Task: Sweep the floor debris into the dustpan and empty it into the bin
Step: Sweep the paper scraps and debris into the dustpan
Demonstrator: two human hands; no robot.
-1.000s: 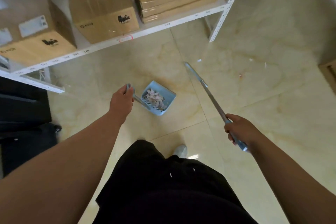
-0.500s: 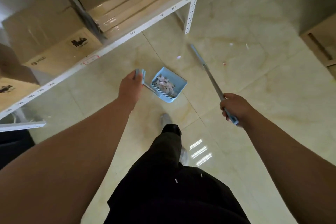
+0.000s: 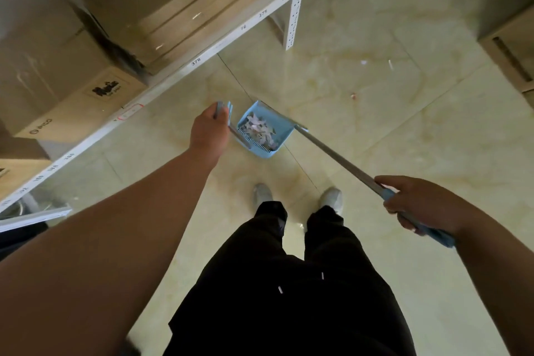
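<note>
My left hand [image 3: 208, 131] grips the top of the long handle of a light blue dustpan [image 3: 284, 130]. The pan hangs or stands just in front of my feet, filled with pale paper scraps [image 3: 259, 130]. In my right hand [image 3: 416, 202] is the broom handle [image 3: 338, 160], a grey pole with a blue grip, slanting down to the left. Its lower end disappears behind the dustpan, so the broom head is hidden. A few small bits of debris [image 3: 363, 62] lie on the tiles farther ahead to the right.
A white metal shelf [image 3: 202, 55] loaded with cardboard boxes [image 3: 72, 87] runs along the left, its post [image 3: 294, 9] standing on the floor ahead. A wooden piece of furniture [image 3: 511, 46] sits at the right edge. Glossy beige tiles [image 3: 404, 130] stretch between them. No bin is in view.
I have stepped forward; both feet now stand side by side. The shelf has slid left and nearer. The broom handle has swung so its lower end sits behind the dustpan.
</note>
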